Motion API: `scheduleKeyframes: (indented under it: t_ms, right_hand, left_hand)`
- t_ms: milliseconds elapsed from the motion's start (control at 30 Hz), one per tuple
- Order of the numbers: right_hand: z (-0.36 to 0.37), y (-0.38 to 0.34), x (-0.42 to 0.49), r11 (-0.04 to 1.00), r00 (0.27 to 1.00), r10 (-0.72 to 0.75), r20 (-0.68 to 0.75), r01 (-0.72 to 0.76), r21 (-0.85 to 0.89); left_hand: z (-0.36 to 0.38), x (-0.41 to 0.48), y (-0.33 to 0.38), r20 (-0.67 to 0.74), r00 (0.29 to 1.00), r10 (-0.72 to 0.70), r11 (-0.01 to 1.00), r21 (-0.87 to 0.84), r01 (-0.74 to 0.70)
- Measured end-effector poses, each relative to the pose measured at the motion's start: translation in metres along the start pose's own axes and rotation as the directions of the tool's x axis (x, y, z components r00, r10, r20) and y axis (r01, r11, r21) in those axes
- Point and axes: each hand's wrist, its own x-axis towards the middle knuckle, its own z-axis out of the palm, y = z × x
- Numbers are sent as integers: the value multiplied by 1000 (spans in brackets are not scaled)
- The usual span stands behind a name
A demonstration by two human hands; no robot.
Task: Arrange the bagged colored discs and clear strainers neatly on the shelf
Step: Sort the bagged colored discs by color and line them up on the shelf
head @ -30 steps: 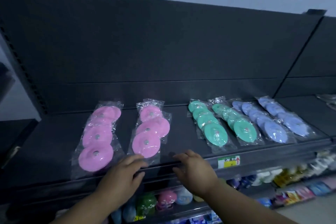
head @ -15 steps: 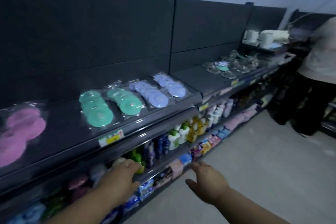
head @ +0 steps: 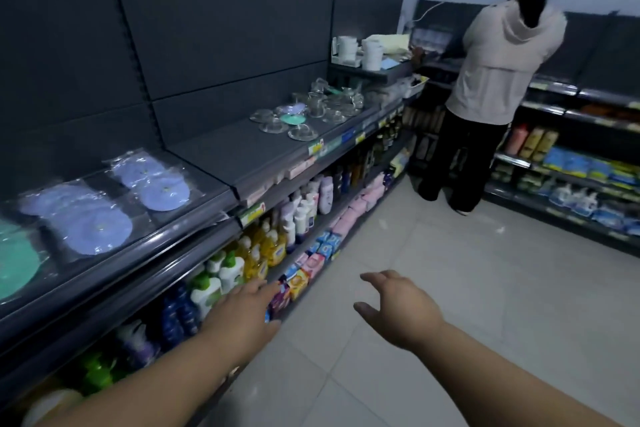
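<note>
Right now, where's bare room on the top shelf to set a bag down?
Best patch: the bare stretch of shelf between the purple disc bags and the clear strainers. Crowded: the strainers sit bunched together from there toward the far end, and the purple and teal disc bags fill the near section almost to its front lip.

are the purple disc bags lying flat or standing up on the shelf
Lying flat: both rows of purple disc bags rest face up on the top shelf, overlapping one another.

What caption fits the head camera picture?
Empty left hand and right hand reach beside a shelf of purple discs and clear strainers.
</note>
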Motion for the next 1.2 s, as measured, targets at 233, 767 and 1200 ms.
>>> scheduleKeyframes:
  t_ms: [233,767,1200]
  right_hand:
    - [-8,32,118,995,995,95,30,-96,11]
    - [-84,134,424,999,999,51,15,-52,15]
    - [-151,207,689,965,958,-261,120,258,46]
  left_hand:
    - [-14,150,-12,69,995,67,997,28,-69]
    - [-72,467,4,-90,994,53,983,-170,-68]
    - [-111,646,19,-297,884,-361,928,-204,311]
